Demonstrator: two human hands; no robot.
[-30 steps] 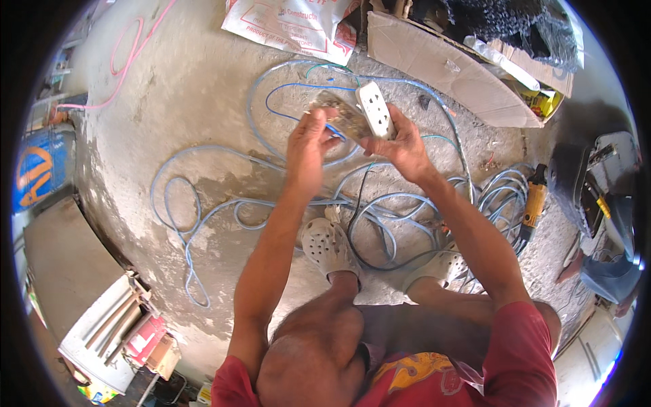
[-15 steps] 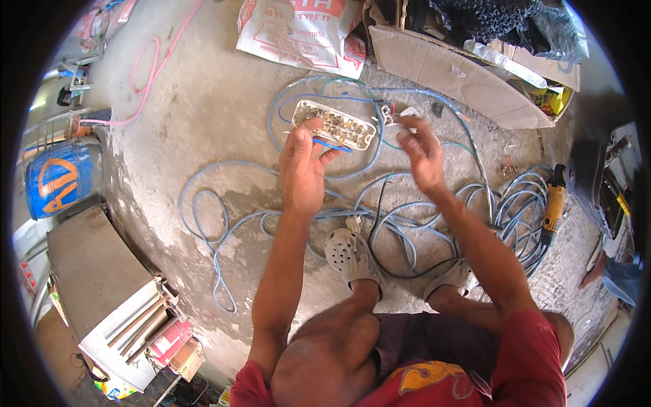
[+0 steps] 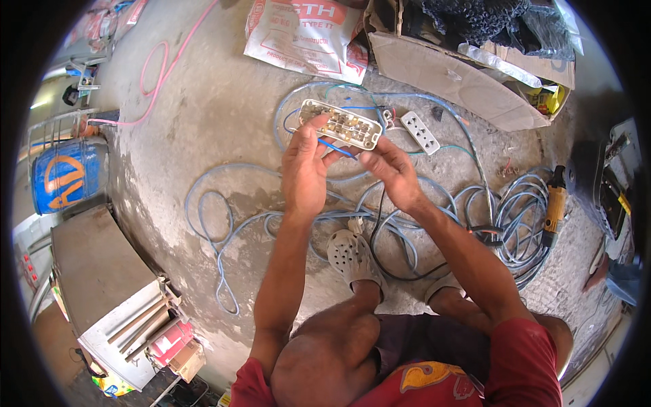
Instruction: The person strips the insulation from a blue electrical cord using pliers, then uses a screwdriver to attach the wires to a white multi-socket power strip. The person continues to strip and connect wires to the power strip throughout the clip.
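Note:
My left hand (image 3: 305,169) grips an opened socket housing (image 3: 352,129), its rows of brass contacts facing up, with a short blue wire (image 3: 332,146) along its lower side. My right hand (image 3: 390,173) is at the right end of the housing, fingers curled against it and thumb beside the blue wire's end. A white socket face with several outlets (image 3: 420,132) lies on the concrete to the right, among loose blue cables (image 3: 224,224) and small white pieces (image 3: 388,120).
A cement sack (image 3: 305,41) and a cardboard box (image 3: 454,78) lie beyond my hands. A power tool (image 3: 555,210) sits by coiled cable at right. A blue drum (image 3: 71,176) and a metal cabinet (image 3: 102,258) stand at left, near a pink hose (image 3: 156,88). My clog (image 3: 349,254) is below.
The socket face, earlier in my right hand, now lies on the floor. The housing underneath is exposed, and my right hand has come back down to its right end.

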